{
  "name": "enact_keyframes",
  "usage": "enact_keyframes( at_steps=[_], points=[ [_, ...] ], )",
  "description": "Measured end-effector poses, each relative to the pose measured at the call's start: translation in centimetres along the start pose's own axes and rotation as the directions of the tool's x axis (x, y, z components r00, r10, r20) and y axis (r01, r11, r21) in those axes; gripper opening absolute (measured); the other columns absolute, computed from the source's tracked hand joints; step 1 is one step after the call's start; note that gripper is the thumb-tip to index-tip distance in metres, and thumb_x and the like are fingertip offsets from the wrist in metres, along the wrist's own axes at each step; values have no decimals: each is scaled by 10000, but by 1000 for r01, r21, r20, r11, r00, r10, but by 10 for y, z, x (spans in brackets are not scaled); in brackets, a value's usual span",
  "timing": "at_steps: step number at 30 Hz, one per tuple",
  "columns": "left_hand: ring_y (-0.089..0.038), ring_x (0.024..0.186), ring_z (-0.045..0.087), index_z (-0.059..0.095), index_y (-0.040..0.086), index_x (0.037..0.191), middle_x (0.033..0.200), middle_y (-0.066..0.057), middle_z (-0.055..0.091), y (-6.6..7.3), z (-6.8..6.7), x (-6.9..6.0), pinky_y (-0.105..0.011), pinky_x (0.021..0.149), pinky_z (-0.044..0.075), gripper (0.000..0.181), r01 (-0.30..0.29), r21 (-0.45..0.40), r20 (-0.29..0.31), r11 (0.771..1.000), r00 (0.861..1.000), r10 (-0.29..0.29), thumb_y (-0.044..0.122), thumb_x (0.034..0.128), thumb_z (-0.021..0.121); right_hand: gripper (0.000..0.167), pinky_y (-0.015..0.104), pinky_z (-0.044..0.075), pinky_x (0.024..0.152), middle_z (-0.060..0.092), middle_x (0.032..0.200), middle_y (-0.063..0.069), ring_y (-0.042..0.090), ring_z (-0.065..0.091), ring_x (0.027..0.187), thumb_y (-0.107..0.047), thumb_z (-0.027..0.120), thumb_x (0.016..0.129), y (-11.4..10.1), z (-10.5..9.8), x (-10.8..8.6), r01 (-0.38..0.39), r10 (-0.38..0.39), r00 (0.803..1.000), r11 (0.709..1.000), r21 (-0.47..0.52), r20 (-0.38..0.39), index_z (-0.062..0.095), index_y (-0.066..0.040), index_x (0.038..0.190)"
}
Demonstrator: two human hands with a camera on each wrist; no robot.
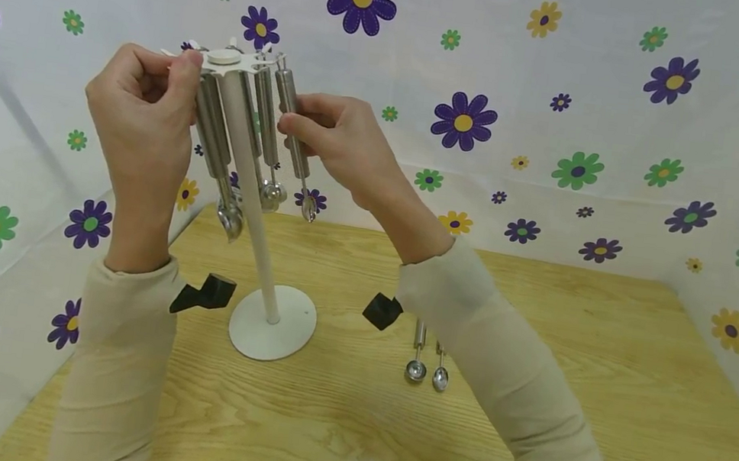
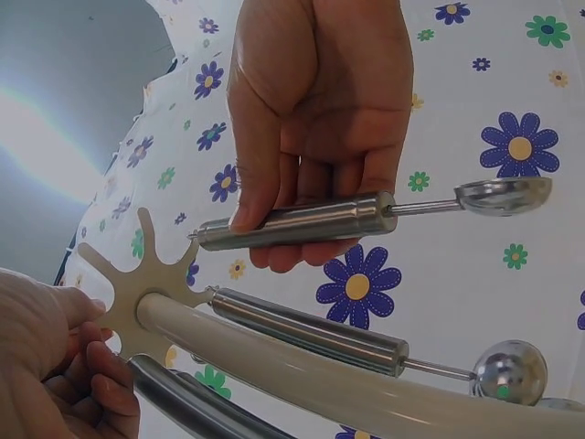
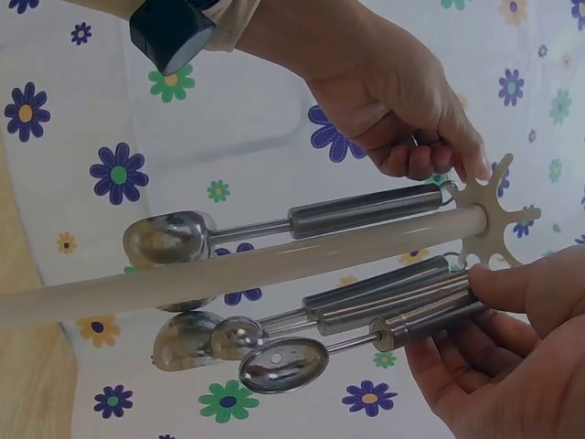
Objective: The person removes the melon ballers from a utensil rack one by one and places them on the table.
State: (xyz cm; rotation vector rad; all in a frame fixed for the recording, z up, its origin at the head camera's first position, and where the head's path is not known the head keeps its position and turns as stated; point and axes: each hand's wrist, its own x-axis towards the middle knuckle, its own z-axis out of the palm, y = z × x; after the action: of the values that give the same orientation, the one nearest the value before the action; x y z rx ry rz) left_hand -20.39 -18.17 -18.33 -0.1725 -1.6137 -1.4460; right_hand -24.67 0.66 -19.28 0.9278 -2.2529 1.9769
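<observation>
A white stand [image 1: 273,322] has a slotted star-shaped top [image 1: 224,57] with several steel-handled scoops hanging from it. My left hand [image 1: 149,111] pinches the top's left edge between thumb and fingers. On the right side, my right hand [image 1: 342,139] grips the handle of a spoon [image 1: 296,148] whose upper end is at the top's edge; whether its ring is hooked on a prong, I cannot tell. In the left wrist view the right thumb lies along that spoon's handle [image 2: 302,222], near a hanging scoop [image 2: 311,331]. The right wrist view shows its oval bowl [image 3: 283,366] beside other scoops.
Two more measuring spoons, one with a round bowl [image 1: 416,370] and one with an oval bowl [image 1: 440,378], lie on the wooden table [image 1: 332,426], partly hidden by the right sleeve. Flower-printed cloth [image 1: 528,65] stands behind and at both sides.
</observation>
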Motion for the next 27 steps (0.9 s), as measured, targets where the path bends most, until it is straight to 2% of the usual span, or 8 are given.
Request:
enact_keyframes(
  at_steps=[6, 14, 27],
  points=[
    [-97, 624, 494, 679, 114, 833, 736, 21, 596, 1, 0, 0, -201, 615, 416, 149, 3, -9, -3, 1000, 1000, -3, 124, 980, 699, 252, 294, 572, 896, 700, 1123, 130, 234, 699, 1006, -97, 626, 1045, 0, -9, -2, -18, 17, 999, 1000, -18, -30, 672, 34, 1254],
    [-99, 619, 490, 682, 113, 830, 732, 18, 594, 3, -1, -1, -194, 605, 410, 149, 7, -19, -5, 1000, 1000, -7, 117, 978, 698, 272, 318, 573, 893, 709, 1131, 149, 257, 696, 986, -131, 662, 1029, 2, -22, -8, -39, 36, 998, 998, -54, -56, 681, 15, 1258],
    [-98, 631, 492, 694, 116, 861, 747, 23, 593, -1, 0, 1, -197, 615, 415, 124, -1, 1, -2, 1000, 1000, 1, 134, 983, 701, 259, 345, 573, 908, 695, 1108, 150, 258, 658, 985, -96, 678, 1012, 11, -46, -19, -51, 49, 992, 999, -19, -112, 680, 44, 1230]
  ],
)
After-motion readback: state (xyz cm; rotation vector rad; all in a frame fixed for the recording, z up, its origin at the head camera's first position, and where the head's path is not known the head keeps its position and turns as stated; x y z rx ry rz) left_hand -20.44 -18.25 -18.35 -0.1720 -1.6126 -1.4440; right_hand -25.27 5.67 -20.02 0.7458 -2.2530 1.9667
